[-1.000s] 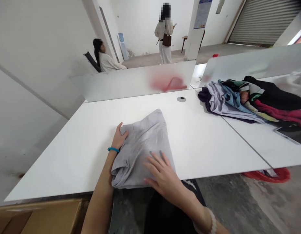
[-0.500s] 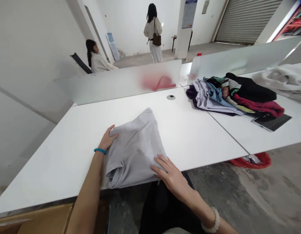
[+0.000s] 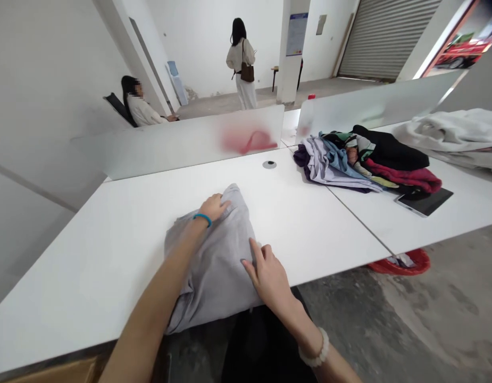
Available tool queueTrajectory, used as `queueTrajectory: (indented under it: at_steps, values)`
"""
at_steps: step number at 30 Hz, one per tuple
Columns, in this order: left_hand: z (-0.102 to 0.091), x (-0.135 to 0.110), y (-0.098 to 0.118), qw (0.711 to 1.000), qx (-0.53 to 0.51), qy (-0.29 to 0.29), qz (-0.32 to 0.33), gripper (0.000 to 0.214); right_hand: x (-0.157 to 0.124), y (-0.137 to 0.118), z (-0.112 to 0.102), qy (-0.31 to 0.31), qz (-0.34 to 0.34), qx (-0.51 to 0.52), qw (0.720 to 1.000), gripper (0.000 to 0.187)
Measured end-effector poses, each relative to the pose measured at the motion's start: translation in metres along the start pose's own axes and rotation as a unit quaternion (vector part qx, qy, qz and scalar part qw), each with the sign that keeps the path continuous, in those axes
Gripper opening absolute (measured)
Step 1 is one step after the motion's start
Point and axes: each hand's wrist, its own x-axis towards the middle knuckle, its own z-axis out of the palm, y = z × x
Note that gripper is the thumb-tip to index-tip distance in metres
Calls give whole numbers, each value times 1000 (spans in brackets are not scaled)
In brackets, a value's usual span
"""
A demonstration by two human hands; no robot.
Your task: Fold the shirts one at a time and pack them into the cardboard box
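A light grey garment (image 3: 225, 266), folded with a narrow end pointing away from me, lies at the front of the white table. Its near edge hangs slightly over the table's edge, and its surface is creased. My left hand (image 3: 214, 207), with a blue band at the wrist, rests on the garment's upper part, fingers laid over the cloth. That forearm crosses the garment's left side and hides some of it. At the right edge of the cloth lies my right hand (image 3: 269, 271), thumb and forefinger apart, with a pale beaded bracelet behind it.
A heap of mixed clothes (image 3: 349, 159) lies to the right, beside a dark tablet (image 3: 427, 201). White cloth (image 3: 457, 130) is farther right. A frosted divider (image 3: 182, 138) runs along the back. Below the table stands a red bin (image 3: 419, 263). Two people are beyond the divider.
My left hand has moved from the garment's left corner to the right, onto its upper part. The right hand stays at the right edge, fingers less flat. The view has shifted slightly.
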Motion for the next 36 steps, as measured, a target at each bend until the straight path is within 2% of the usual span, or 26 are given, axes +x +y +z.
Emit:
queueTrajectory:
  at_steps: [3,6,10,15,19,22,24,26,30,36]
  values:
    - [30,7,12,999,7,32,-10,25,0,6,8,-42,1,-33,999,46]
    - [41,9,8,998,-2,57,-19,22,-7,16,11,-61,-30,-24,997,49]
    - [40,8,-1,997,-34,62,-6,24,-14,23,13,-45,-57,-23,997,58]
    - [29,9,-13,994,-101,51,2,30,-24,18,6,-29,-31,20,999,53]
    - [23,17,-7,989,-125,74,-5,40,-34,15,-5,-51,-36,37,997,56]
    - [27,29,16,992,-91,75,48,40,-35,15,-5,-67,-46,18,997,54]
    - [36,38,31,992,-22,54,108,41,-36,15,0,-70,-62,-20,995,50]
    - [46,45,41,991,49,23,126,43,-41,14,6,-58,-87,-61,993,49]
    - [61,54,36,993,70,6,95,44,-63,18,16,-48,-142,-83,985,62]
    - [61,49,27,991,58,27,116,46,-79,27,24,-79,-110,-22,991,63]
